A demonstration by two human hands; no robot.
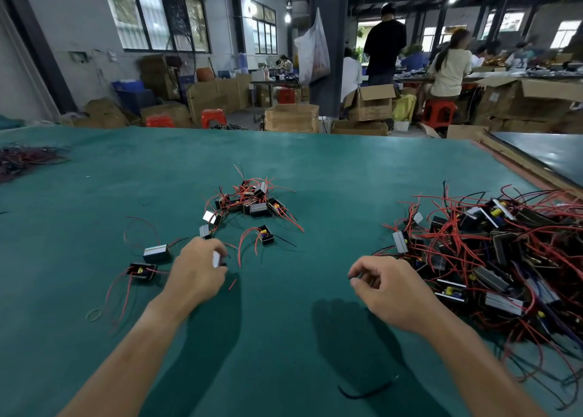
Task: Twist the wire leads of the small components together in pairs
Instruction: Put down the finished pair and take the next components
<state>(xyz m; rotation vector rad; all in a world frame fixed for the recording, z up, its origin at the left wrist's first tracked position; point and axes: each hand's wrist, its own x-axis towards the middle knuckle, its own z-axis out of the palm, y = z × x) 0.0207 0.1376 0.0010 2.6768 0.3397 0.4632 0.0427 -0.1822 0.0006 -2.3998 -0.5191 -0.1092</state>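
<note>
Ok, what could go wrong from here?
The big pile beside the right hand is heavily tangled; pulling one unit could drag others or strain leads. The component in the left hand sits near loose red leads on the mat, so a wrong lead might get twisted in.

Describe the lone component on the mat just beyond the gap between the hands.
The lone component is a small black box-like housing, seemingly plastic, lying open side up with a yellow part and something bluish inside. A red lead arcs out leftward and curls toward the near edge; a thin black lead trails right along the green mat. It sits apart from the central cluster, and neither the left hand nor the right hand touches it.
</note>
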